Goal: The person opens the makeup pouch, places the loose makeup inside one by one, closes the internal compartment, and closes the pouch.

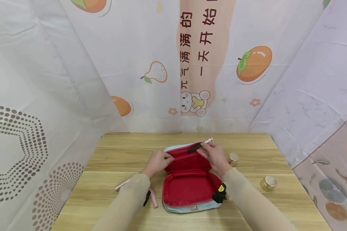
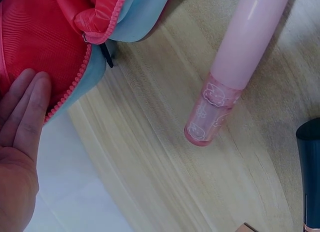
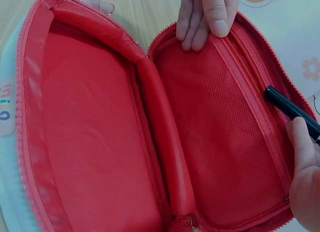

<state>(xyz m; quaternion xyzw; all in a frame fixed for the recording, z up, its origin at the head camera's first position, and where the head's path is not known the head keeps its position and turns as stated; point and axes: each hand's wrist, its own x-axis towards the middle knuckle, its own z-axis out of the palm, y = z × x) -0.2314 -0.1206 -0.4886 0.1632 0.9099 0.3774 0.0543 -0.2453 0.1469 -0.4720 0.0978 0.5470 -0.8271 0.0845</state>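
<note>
Slim black-and-white tube (image 1: 195, 148) pinched in the right hand (image 1: 215, 156), above the lid half of the opened bag (image 1: 179, 209). Long axis slants: patterned white end up-right, black end down-left over the edge of the mesh pocket (image 3: 207, 109). Left hand (image 1: 158, 161) lies farther off, leftward, seemingly pinching the pocket's edge.

The head view is bright and evenly lit, its pale cloth (image 1: 20, 64) whitest at left, shadows on the surface (image 1: 277, 166) faint and soft-edged; both wrist views look dimmer and slightly soft, with mild sheen on the pink tube (image 2: 245, 47) and red lining (image 3: 95, 137)
</note>
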